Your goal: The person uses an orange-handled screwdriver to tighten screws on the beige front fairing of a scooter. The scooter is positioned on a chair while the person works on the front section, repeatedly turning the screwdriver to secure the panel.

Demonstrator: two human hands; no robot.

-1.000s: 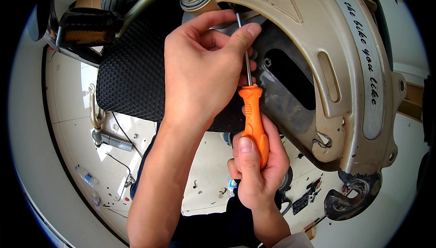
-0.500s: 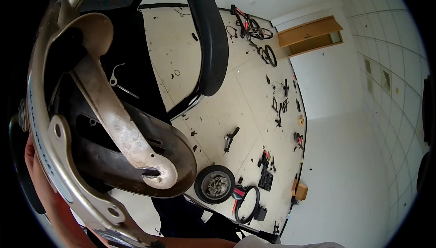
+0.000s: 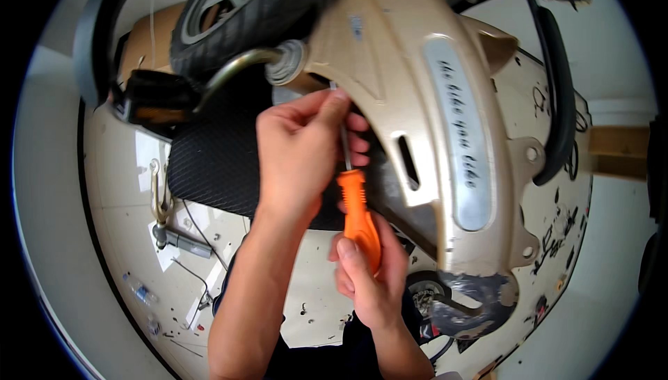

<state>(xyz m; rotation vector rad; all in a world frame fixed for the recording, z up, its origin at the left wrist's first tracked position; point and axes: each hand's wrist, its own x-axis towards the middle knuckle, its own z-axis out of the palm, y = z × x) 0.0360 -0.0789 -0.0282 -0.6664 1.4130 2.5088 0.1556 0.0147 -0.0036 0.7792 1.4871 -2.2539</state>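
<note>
An orange-handled screwdriver [image 3: 355,202] points up and away, its thin metal shaft reaching a gold-coloured bike frame [image 3: 390,101]. My right hand [image 3: 372,282] is wrapped round the lower end of the handle. Further up, my left hand [image 3: 296,150] is closed round the shaft near its tip, thumb at the frame's edge by the round crank housing [image 3: 287,63]. What the tip touches is hidden by my fingers. A bent crank arm [image 3: 240,67] runs left from the housing to a black pedal [image 3: 160,101]. Scratches and dark patches mark the frame's near hooked end [image 3: 480,303].
A wheel with a black tyre [image 3: 243,32] rises behind the crank. Black mesh fabric [image 3: 216,164] lies under my left wrist. On the tiled floor are a silver metal part [image 3: 161,195], a grey tube [image 3: 186,242] and a plastic bottle [image 3: 139,288]. A black armrest [image 3: 553,101] stands right.
My view has swung, and the frame now shows its outer side in the middle and right. Both hands and the screwdriver have come into view; before, only part of a hand showed beside the frame.
</note>
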